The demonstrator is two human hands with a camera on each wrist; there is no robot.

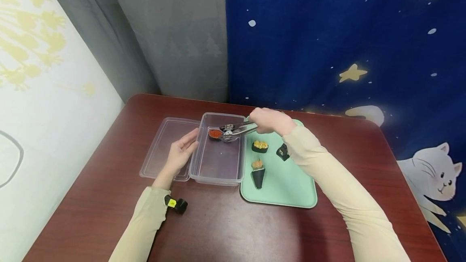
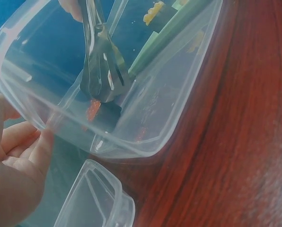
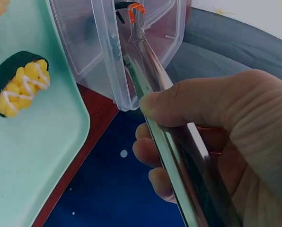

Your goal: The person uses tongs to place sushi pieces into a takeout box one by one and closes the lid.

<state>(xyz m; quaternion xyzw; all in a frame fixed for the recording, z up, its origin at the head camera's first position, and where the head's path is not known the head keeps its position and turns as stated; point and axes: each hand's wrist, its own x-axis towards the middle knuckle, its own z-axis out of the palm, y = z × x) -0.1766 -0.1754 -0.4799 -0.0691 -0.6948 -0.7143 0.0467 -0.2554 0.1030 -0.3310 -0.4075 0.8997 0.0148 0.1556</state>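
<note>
- Silver metal tongs (image 2: 101,75) sit in the curled right hand (image 1: 269,121), their ends inside a clear rectangular plastic container (image 1: 218,173).
- Red-topped, black-wrapped sushi piece (image 1: 215,134) lies in that container, beside the tong tips; whether they grip anything, I cannot tell.
- Left hand (image 1: 180,153), fingers loosely extended, touches the container's outer wall, above a clear plastic lid (image 1: 154,159).
- Mint-green tray (image 1: 287,189), just beside the container on the red-brown surface (image 1: 225,221), carries a yellow-topped, black-wrapped sushi piece (image 1: 260,145) and a black cone-shaped roll (image 1: 258,177).

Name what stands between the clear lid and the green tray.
The clear container stands between the lid and the green tray; the head view shows it.
</note>
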